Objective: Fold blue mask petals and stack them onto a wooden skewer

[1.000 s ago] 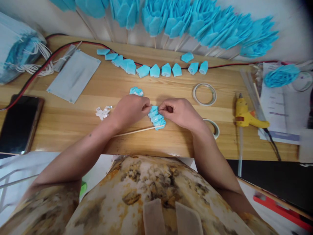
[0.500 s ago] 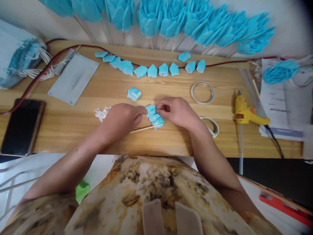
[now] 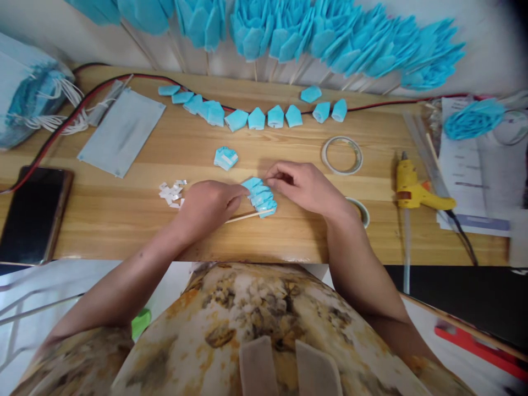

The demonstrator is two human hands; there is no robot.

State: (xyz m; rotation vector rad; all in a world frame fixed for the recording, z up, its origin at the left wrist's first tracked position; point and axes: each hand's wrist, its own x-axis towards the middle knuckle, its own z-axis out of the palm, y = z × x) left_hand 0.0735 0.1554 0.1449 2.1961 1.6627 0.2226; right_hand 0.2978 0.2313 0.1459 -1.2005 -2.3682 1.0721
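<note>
Overlapping folded light-blue petals (image 3: 261, 199) lie on the wooden desk, with bits of clear tape across them. My left hand (image 3: 212, 202) is closed, its index finger and thumb at the left edge of the top petal. On the other side, my right hand (image 3: 304, 186) pinches with thumb and index finger at that petal's upper right edge; its fingertips partly hide the contact. A thin wooden stick (image 3: 247, 215) reaches from beneath my left hand to the lowest petal. Small white tape pieces (image 3: 171, 192) lie left of my left hand.
Behind my hands is a folded blue piece (image 3: 226, 158), then a row of blue petals (image 3: 256, 119). Tape rolls (image 3: 324, 157) and a yellow glue gun (image 3: 406, 184) lie to the right. A phone (image 3: 35, 214) sits left. Blue fabric flowers (image 3: 291, 33) stand along the wall.
My left hand has shifted slightly down and left, uncovering more tape pieces. The right fingertips have moved a little up at the petal's edge. The top petal looks more spread out.
</note>
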